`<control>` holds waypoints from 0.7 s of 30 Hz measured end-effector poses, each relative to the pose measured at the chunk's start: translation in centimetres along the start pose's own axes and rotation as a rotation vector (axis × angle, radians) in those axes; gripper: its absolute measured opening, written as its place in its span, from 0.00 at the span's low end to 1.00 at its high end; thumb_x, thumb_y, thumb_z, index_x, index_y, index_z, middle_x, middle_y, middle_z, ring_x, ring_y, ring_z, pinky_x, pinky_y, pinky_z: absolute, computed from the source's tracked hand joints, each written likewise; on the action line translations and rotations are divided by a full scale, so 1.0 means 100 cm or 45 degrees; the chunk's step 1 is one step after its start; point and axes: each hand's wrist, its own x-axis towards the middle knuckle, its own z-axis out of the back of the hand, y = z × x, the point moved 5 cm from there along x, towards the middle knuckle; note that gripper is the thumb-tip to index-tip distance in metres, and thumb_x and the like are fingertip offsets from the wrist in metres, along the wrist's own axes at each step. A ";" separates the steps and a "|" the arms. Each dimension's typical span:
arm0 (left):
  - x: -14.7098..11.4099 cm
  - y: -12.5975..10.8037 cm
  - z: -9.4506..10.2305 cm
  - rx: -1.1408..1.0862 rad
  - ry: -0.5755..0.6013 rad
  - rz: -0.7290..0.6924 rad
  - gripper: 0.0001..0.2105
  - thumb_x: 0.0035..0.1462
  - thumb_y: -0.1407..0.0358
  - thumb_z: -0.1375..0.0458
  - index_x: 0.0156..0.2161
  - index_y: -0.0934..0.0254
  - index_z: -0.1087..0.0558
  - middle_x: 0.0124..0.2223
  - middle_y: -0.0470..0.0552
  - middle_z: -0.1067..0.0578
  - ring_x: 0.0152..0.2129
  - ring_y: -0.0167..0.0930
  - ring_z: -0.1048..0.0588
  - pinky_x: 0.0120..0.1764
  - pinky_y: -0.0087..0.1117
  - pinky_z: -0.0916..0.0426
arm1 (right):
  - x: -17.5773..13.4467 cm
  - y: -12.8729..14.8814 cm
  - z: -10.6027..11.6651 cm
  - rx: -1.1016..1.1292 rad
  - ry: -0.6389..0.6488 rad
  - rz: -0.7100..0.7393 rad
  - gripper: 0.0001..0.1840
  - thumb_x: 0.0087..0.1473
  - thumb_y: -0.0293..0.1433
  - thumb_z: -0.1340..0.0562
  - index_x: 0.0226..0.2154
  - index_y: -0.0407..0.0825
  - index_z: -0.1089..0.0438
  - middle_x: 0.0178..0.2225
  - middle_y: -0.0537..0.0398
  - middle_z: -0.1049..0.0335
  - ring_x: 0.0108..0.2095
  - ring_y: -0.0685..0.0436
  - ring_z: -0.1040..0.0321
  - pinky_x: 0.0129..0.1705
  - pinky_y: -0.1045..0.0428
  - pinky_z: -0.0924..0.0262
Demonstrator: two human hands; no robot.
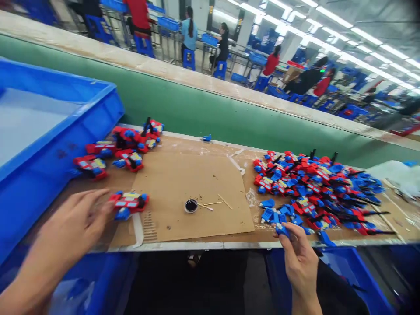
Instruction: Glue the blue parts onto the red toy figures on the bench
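My left hand [70,229] is at the left of the bench, fingers apart, beside a red and blue toy robot figure [129,202]; whether the fingertips touch it I cannot tell. Between the thumb and fingers of my right hand [300,256] is a small blue toy part [281,229]. Close beyond it lie several loose blue parts [274,214] and a large pile of red and blue toy figures [315,183]. More such figures [127,159] are grouped at the left. A small round dish of black liquid [190,205] sits mid-bench, a cotton swab [206,207] against its rim.
A cardboard sheet [190,175] covers the middle of the bench. A large blue crate [95,109] stands at the left. Green belt [197,103] runs behind the bench. Blue bins [357,275] are below the front edge. People sit in the background.
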 end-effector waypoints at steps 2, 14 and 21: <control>0.005 -0.011 -0.004 0.030 0.257 -0.006 0.28 0.66 0.50 0.56 0.59 0.68 0.34 0.58 0.58 0.32 0.54 0.44 0.30 0.58 0.45 0.37 | 0.001 0.026 -0.028 0.090 0.052 0.097 0.10 0.60 0.33 0.36 0.44 0.51 0.27 0.44 0.48 0.32 0.43 0.43 0.30 0.42 0.51 0.31; 0.009 -0.007 -0.017 -0.317 0.418 0.021 0.36 0.52 0.46 0.41 0.62 0.64 0.36 0.54 0.59 0.35 0.48 0.45 0.29 0.55 0.48 0.34 | 0.042 0.139 -0.174 -0.081 0.823 0.896 0.18 0.61 0.24 0.39 0.53 0.49 0.32 0.43 0.50 0.27 0.41 0.45 0.28 0.43 0.51 0.30; -0.024 0.007 -0.008 -1.149 -0.002 0.197 0.34 0.52 0.57 0.35 0.62 0.61 0.37 0.55 0.57 0.33 0.51 0.41 0.29 0.55 0.41 0.31 | 0.046 0.138 -0.193 -0.129 0.923 0.947 0.16 0.61 0.26 0.39 0.51 0.49 0.30 0.43 0.50 0.25 0.41 0.45 0.27 0.42 0.52 0.30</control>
